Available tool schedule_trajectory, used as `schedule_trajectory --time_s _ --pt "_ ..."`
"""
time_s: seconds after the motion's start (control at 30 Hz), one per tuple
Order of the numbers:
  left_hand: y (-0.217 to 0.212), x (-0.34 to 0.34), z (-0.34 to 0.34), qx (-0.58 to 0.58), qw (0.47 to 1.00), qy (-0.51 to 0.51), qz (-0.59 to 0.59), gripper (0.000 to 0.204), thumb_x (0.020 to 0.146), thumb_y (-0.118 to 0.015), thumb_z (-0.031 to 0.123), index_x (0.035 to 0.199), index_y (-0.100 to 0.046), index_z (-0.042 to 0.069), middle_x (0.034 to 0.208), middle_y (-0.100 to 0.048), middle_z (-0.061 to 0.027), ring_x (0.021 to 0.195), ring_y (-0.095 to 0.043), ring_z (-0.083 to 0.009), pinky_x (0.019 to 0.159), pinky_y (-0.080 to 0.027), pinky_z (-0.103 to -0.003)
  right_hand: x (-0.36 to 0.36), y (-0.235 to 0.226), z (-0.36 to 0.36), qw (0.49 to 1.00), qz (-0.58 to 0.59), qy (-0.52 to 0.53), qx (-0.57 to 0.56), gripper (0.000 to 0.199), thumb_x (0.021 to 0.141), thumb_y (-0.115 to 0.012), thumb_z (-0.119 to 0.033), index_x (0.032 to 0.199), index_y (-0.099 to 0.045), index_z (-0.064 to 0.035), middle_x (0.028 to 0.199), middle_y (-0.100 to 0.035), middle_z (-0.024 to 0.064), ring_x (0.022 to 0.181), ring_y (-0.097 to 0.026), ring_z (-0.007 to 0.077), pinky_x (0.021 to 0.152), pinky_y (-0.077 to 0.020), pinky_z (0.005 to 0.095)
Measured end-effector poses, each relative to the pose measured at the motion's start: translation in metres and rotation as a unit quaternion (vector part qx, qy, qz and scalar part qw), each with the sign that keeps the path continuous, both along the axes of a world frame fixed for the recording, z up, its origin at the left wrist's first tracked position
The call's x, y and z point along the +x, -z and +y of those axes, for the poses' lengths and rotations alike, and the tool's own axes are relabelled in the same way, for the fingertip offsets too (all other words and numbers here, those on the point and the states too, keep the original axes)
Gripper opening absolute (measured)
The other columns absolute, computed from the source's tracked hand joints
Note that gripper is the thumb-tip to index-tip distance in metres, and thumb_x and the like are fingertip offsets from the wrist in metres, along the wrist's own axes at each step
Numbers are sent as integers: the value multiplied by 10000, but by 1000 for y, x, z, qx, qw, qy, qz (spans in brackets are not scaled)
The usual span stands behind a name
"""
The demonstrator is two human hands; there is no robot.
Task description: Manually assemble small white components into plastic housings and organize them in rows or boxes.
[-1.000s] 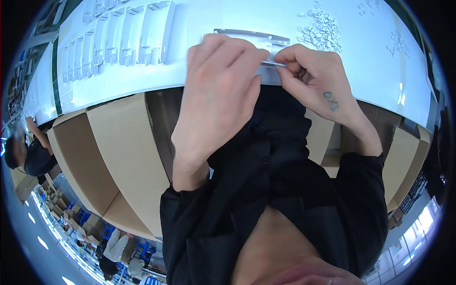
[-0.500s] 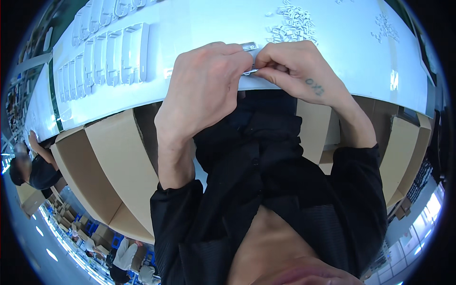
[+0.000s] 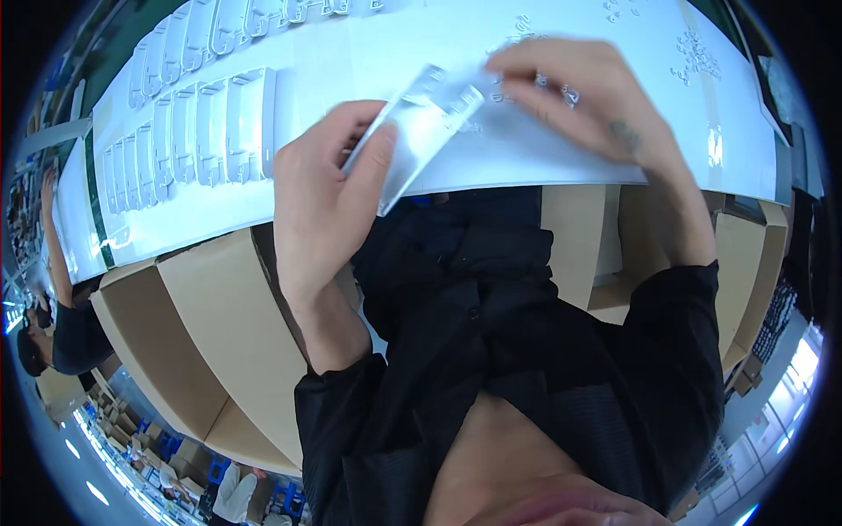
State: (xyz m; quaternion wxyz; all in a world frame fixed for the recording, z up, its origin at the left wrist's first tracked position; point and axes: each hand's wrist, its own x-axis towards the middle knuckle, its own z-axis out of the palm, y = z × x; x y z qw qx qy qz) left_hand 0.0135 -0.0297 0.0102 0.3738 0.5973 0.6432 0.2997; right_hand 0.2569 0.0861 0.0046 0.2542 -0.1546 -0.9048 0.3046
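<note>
My left hand (image 3: pixel 329 197) is closed on a clear plastic piece (image 3: pixel 412 131), a flat and long transparent part. I hold it with the thumb on one face and the fingers behind it, and it stands tilted, its upper end pointing up and to the right. It is lifted a little above the near edge of the white tabletop (image 3: pixel 368 61), not lying on it.

My right hand (image 3: pixel 574 101) is over the tabletop, just beside the upper end of the plastic piece. Its fingers are bent and the fingertips come to that end, but the picture is blurred there, so I cannot tell if they pinch the piece or only touch it.

On the left part of the tabletop there are rows of white trays (image 3: pixel 197 123) of the same shape, placed side by side. On the far right part lie small clear parts (image 3: pixel 697 53) in a loose heap, well apart from my hands. Under the edge of the tabletop I see brown cardboard boxes (image 3: pixel 202 324), open at the top. At the far left edge another person in a dark sleeve (image 3: pixel 74 324) is partly visible.
</note>
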Motion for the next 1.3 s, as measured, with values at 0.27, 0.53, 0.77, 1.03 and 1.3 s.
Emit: schedule_trajectory --time_s 0.27,0.53,0.77,1.03,1.3 --pt "17 2 -4 14 915 -196 -354 338 1002 -564 145 1261 -592 -70 1040 -684 -160 908 -642 -206 818 -504 -281 6 -4 67 932 -276 -26 235 100 916 -660 -59 986 -679 11 806 -672 133 671 -633 238 620 -515 326" --pt "23 13 2 24 786 -165 -595 416 1030 -559 193 1347 -497 -69 1153 -642 -188 993 -643 -212 845 -511 -271 10 -1 75 918 -252 -21 305 49 920 -665 -49 925 -669 0 749 -630 83 567 -553 173 545 -452 250" --pt "34 30 6 5 787 -180 -591 441 1021 -566 147 1394 -445 -55 1228 -610 -221 1078 -637 -254 906 -531 -340 -1 -19 62 950 -288 70 95 81 921 -689 -108 930 -700 -28 724 -619 54 573 -517 128 578 -452 259" --pt "21 53 7 32 795 -171 -581 470 942 -688 73 1359 -492 -19 1259 -587 -174 1061 -600 -207 956 -470 -314 -48 -38 -21 897 64 189 -394 157 973 -642 -122 958 -689 26 581 -558 -1 418 -422 54 408 -370 175" --pt "20 53 11 -6 772 -123 -623 445 919 -696 36 1331 -536 -16 1208 -620 -164 1063 -596 -204 962 -465 -304 -42 -21 -26 894 185 131 -386 108 967 -608 -57 987 -660 35 591 -576 9 441 -454 62 430 -392 182"
